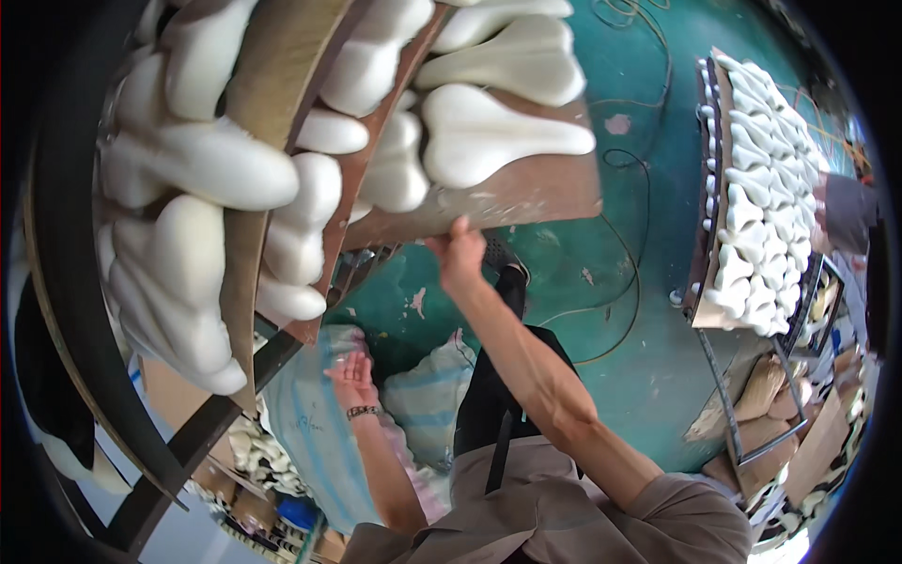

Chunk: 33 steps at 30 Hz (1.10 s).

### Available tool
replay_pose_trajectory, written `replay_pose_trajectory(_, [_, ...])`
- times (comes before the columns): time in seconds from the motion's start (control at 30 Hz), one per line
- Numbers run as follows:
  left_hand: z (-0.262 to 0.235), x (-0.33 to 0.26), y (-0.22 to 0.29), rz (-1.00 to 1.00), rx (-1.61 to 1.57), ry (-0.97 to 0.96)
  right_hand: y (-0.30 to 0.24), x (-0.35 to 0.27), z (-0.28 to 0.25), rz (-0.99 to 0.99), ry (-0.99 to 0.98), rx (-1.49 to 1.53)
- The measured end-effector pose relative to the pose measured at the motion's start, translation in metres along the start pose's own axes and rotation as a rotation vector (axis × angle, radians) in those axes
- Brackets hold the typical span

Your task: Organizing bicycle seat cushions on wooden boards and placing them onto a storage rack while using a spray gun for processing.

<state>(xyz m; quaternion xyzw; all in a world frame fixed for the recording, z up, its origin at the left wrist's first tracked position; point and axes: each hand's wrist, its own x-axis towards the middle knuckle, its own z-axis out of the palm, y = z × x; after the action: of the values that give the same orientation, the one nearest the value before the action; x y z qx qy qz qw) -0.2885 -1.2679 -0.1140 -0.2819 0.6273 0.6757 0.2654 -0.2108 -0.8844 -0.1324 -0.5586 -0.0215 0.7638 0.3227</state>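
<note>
My right hand [460, 256] grips the near edge of a brown board [554, 188], its thumb on top. On that board lie several white foam bicycle saddle pads [498, 136], wide at one end and narrow at the other. My left hand [351, 372] is held low and empty, palm up and fingers stretched out, over a white woven sack with blue stripes [315, 442]. Left of the held board, more boards stand in layers, and the nearest brown board [282, 85] has larger-looking white saddle pads [202, 164] beside it.
At the right, a metal-framed stand [719, 385] carries another board full of white saddle pads [766, 197]. A dark cable [644, 226] curls over the green floor [620, 357]. Cardboard [816, 446] lies at the lower right. A dark metal rack bar [178, 465] crosses the lower left.
</note>
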Motion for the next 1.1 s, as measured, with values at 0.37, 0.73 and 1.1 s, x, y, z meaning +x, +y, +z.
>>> replay_pose_trajectory(0.37, [0.045,0.067,0.11,0.31,-0.181,-0.013,-0.073,-0.014,-0.143,-0.745,0.13,-1.335])
replay_pose_trajectory(0.73, [0.069,0.07,0.129,0.473,-0.196,-0.145,-0.112,0.098,-0.156,-0.476,-0.025,-0.722])
replay_pose_trajectory(1.1, [0.059,0.078,0.138,0.41,-0.047,-0.273,0.109,-0.004,-0.061,-0.515,0.36,-0.72])
